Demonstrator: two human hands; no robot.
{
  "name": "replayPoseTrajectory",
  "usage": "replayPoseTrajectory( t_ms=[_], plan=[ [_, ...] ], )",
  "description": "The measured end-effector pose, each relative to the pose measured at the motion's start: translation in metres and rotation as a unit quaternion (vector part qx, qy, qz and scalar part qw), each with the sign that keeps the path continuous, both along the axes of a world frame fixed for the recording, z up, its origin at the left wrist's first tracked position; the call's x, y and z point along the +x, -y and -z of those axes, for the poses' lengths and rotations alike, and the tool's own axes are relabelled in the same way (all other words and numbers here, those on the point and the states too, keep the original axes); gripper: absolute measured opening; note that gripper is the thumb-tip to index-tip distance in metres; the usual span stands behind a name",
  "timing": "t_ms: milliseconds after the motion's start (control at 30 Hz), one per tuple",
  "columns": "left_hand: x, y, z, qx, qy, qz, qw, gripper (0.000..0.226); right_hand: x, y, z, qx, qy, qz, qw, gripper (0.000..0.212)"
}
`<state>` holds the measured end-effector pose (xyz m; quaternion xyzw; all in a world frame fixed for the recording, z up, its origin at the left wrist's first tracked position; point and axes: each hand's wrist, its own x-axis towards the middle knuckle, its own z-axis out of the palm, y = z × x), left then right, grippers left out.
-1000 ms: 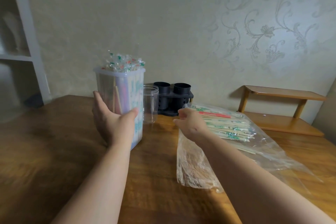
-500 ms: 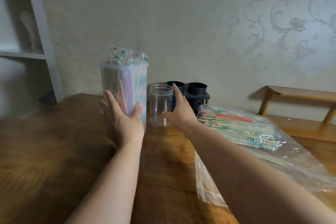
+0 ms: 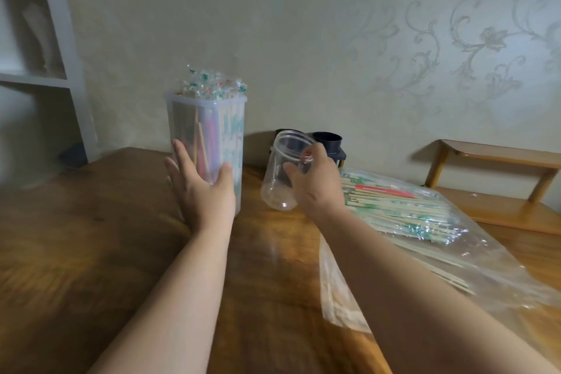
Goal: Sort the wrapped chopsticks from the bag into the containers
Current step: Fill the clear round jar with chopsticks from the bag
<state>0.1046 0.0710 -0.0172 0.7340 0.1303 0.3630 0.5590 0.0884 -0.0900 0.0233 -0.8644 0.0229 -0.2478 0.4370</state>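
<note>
Gripping of the tilted jar by the right hand; the tub is touched by the flat left hand. The jar should be set upright.

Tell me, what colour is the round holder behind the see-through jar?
The holder behind the jar is black, clearest in the head view.

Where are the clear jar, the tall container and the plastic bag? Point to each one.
clear jar (image 3: 273, 188), head view, lower left of its wall.
tall container (image 3: 182, 118), head view, upper left of its wall.
plastic bag (image 3: 498, 270), head view, bare film on its right side.
</note>
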Motion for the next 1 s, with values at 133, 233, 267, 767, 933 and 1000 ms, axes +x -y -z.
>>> replayPoseTrajectory(
  t_ms=[133, 233, 267, 767, 933, 1000],
  plan=[
    [-0.005, 0.007, -0.001, 0.037, -0.02, 0.012, 0.999, 0.086, -0.047, 0.03, -0.004, 0.046, 0.058, 0.031, 0.997, 0.024],
    [-0.012, 0.015, -0.001, 0.074, -0.021, 0.013, 0.997, 0.088, -0.079, 0.044, -0.01, 0.078, 0.091, 0.041, 0.992, 0.022],
    [-0.015, 0.018, -0.001, 0.084, -0.019, 0.009, 0.996, 0.088, -0.086, 0.047, -0.011, 0.086, 0.093, 0.04, 0.991, 0.022],
    [-0.01, 0.057, -0.009, 0.111, -0.051, 0.085, 0.989, 0.096, -0.106, 0.082, 0.007, 0.094, 0.094, 0.043, 0.99, 0.027],
    [-0.004, 0.066, -0.012, 0.099, -0.056, 0.097, 0.989, 0.097, -0.103, 0.084, 0.015, 0.084, 0.084, 0.028, 0.993, 0.028],
    [-0.004, 0.068, -0.012, 0.099, -0.059, 0.099, 0.988, 0.097, -0.102, 0.087, 0.016, 0.082, 0.083, 0.022, 0.993, 0.028]
  ],
)
